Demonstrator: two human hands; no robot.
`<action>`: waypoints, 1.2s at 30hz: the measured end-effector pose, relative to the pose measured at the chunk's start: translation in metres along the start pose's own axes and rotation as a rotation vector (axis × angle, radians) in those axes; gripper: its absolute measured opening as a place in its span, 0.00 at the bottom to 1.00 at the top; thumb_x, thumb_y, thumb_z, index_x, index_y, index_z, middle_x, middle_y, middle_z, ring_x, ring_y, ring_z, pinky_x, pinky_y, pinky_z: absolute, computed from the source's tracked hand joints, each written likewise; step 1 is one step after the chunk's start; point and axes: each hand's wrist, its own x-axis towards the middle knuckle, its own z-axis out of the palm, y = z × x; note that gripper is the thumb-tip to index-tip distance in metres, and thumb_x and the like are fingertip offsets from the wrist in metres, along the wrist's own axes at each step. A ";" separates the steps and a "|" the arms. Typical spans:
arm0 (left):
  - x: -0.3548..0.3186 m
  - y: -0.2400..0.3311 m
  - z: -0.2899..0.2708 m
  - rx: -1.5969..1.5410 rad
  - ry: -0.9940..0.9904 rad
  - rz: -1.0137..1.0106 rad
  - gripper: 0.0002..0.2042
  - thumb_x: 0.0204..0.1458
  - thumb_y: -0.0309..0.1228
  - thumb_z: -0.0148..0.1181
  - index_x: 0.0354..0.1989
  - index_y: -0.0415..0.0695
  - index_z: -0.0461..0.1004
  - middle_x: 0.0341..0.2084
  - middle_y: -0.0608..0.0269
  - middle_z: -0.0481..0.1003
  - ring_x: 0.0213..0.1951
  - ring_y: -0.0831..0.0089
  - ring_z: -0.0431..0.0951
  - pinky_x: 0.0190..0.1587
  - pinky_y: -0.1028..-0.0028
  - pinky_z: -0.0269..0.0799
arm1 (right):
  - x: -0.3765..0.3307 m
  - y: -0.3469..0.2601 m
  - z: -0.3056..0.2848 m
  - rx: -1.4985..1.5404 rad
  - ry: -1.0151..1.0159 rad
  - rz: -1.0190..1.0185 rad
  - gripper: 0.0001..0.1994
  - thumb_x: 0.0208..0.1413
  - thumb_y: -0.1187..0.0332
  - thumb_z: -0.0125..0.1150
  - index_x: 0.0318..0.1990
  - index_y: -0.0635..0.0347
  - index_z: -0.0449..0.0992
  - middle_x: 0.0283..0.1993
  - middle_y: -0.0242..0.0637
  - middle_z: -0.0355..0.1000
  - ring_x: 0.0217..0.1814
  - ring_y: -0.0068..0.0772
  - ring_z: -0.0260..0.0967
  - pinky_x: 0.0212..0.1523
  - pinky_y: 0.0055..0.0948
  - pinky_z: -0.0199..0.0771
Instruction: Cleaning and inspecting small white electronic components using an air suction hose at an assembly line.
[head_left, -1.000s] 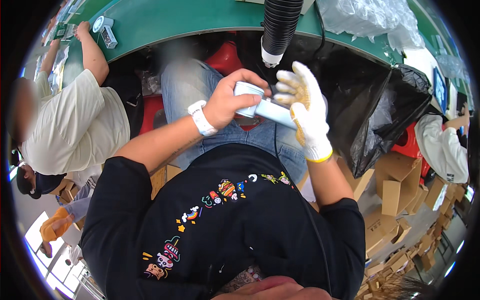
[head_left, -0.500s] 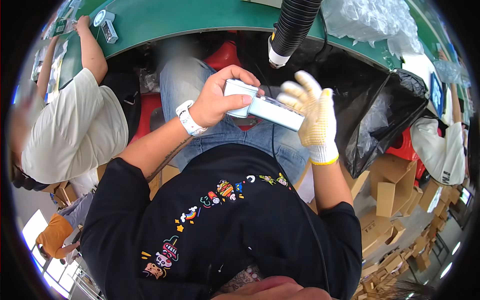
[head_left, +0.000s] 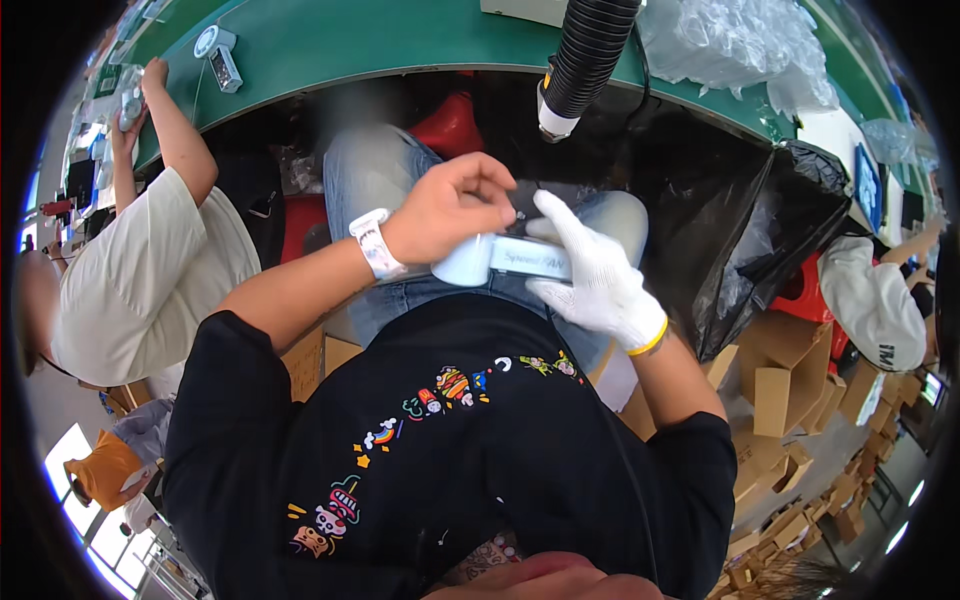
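Observation:
A light-blue handheld fan with a rounded head and a boxy handle lies across above my lap, its head to the left and lettering on the handle. My right hand, in a white knit glove with a yellow cuff edge, closes round the handle's right end. Bare, with a white watch at the wrist, my left hand is just beyond the fan's head. Its fingers are curled, thumb and fingertips close together; whatever is between them, if anything, cannot be made out.
A green table curves along the far side, with another fan on it. A black hose hangs down ahead. Clear plastic bags lie at far right, above a black bag. Cardboard boxes stand right; a co-worker sits left.
The fan has turned and moved lower left, its lettered side now showing. My left hand has come off its head. The gloved right hand has turned over and closed on the handle.

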 end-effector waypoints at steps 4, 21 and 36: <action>0.003 0.010 0.017 0.285 -0.058 0.269 0.22 0.56 0.36 0.68 0.55 0.38 0.71 0.45 0.60 0.78 0.47 0.72 0.79 0.54 0.67 0.75 | 0.022 -0.002 -0.022 0.002 -0.555 0.286 0.28 0.47 0.61 0.71 0.57 0.58 0.77 0.39 0.51 0.80 0.43 0.57 0.79 0.47 0.44 0.79; -0.036 0.030 0.041 0.863 -0.283 1.288 0.06 0.42 0.25 0.70 0.28 0.45 0.79 0.34 0.65 0.79 0.36 0.62 0.82 0.31 0.66 0.80 | 0.007 -0.042 0.006 -0.129 -0.527 0.240 0.11 0.49 0.59 0.67 0.38 0.52 0.79 0.32 0.45 0.79 0.37 0.56 0.78 0.38 0.48 0.78; -0.039 -0.026 -0.084 0.088 0.728 0.462 0.12 0.59 0.38 0.61 0.39 0.40 0.77 0.38 0.61 0.80 0.40 0.67 0.81 0.50 0.64 0.76 | 0.015 0.082 -0.078 -0.019 0.490 0.211 0.19 0.54 0.78 0.67 0.55 0.64 0.78 0.51 0.40 0.78 0.48 0.31 0.78 0.53 0.31 0.79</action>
